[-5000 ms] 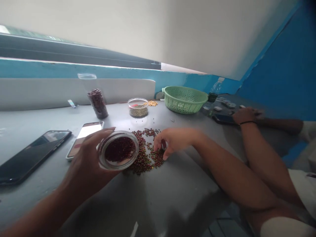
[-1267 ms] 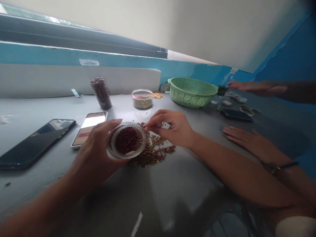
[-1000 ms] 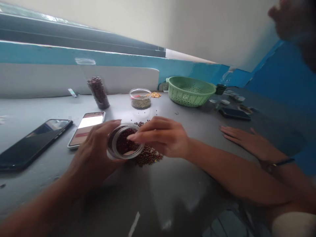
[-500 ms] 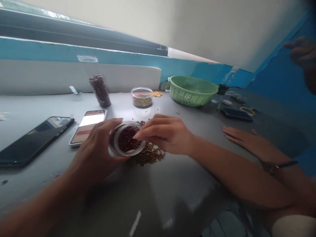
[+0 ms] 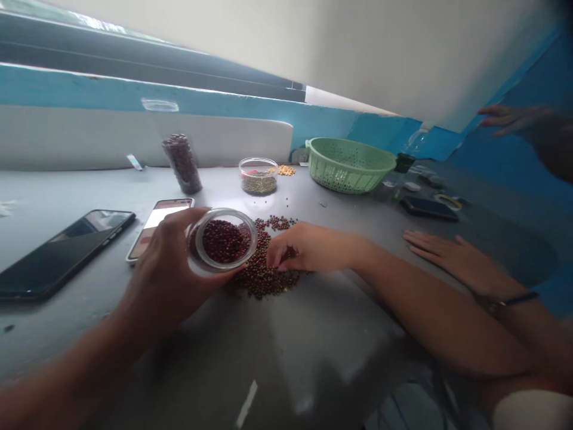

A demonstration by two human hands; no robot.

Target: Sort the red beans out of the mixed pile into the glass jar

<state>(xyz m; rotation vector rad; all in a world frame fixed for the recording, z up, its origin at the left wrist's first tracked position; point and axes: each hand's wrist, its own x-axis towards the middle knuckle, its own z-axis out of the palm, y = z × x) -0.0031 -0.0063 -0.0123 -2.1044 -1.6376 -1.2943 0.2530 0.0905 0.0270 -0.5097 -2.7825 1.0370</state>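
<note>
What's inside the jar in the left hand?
Small dark red beans show through the open mouth of the jar. Anything beneath the top beans is covered, and the left hand hides part of the jar's outer wall.

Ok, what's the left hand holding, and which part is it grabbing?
The left hand holds a clear, round jar, glass or plastic, with small dark-red beans inside, gripped around its outer side, behind the mouth.

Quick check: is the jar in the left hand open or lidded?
Open. No lid covers the mouth of the jar, held in the left hand, and dark red grains show inside. Their depth I cannot tell.
</note>
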